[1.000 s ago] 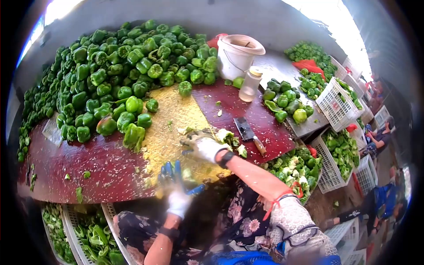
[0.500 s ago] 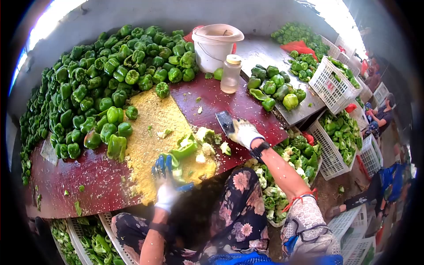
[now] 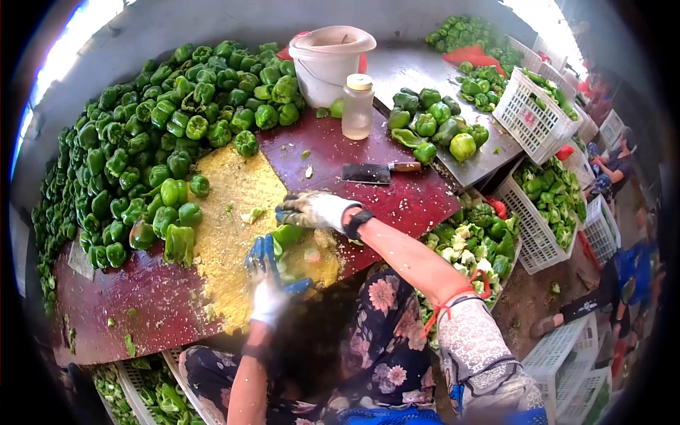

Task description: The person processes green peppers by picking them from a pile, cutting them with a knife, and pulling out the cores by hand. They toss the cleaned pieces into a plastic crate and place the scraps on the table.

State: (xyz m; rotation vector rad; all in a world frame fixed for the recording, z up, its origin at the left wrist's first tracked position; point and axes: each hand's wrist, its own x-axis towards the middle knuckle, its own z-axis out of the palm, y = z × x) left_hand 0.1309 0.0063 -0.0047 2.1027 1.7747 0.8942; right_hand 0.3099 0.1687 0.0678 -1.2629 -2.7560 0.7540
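My left hand (image 3: pixel 266 287), in a white glove with blue fingers, rests on the yellow board (image 3: pixel 237 191). Its fingers are stretched out with the thumb apart, beside a cut green pepper (image 3: pixel 288 235). Over the far side of that pepper reaches my right hand (image 3: pixel 316 210), gloved and holding nothing I can see, its fingers extended to the left. Part of the pepper and the pale scraps around it are hidden beneath the hands. A cleaver (image 3: pixel 366 173) with a wooden handle lies flat on the dark red tabletop (image 3: pixel 411 202), beyond my right hand.
A big heap of green peppers (image 3: pixel 134 149) covers the left and back. A white bucket (image 3: pixel 322 74) and a lidded jar (image 3: pixel 357 110) stand at the back. Crates of cut peppers, including a white crate (image 3: pixel 535 124), line the right. Other people sit farther right.
My right hand has put the cleaver down on the tabletop and moved left to the cut pepper. The pale core pieces there are now mostly gone from sight. My left hand has barely moved.
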